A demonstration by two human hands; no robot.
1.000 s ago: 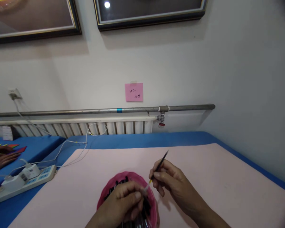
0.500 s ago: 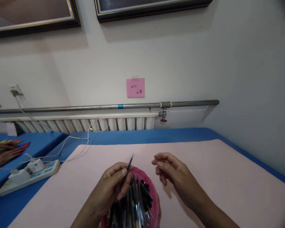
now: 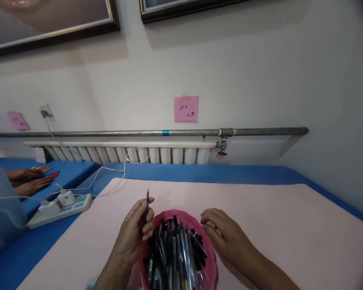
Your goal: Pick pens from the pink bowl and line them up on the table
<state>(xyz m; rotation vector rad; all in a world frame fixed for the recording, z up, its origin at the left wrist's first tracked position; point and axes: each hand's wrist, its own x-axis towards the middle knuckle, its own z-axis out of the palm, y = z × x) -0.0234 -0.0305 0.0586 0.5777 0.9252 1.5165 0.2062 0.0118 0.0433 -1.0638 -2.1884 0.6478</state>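
My left hand (image 3: 136,227) is closed in a pinch on a thin dark pen (image 3: 147,199), its fine point turned up. The pen's lower part is hidden in my fingers, so I cannot tell if it is whole or only a part. Just right of that hand is a pink basket (image 3: 211,262) with a wavy rim. Inside lie several clear pen barrels (image 3: 184,249) and black caps, heaped together. My right hand (image 3: 225,233) is at the basket's right rim, fingers loosely bent and apart, with nothing seen in them.
Pale pink paper (image 3: 275,225) covers the blue table (image 3: 199,172). To the left, a white power strip (image 3: 75,207) carries chargers and cables. Beyond it, another person's hands (image 3: 33,181) rest by coloured pieces. A radiator (image 3: 169,155) and pipe run along the wall.
My left hand has moved left of the basket, and the pen now points more upright. My right hand has lowered toward the basket's rim. The view has swung slightly left.
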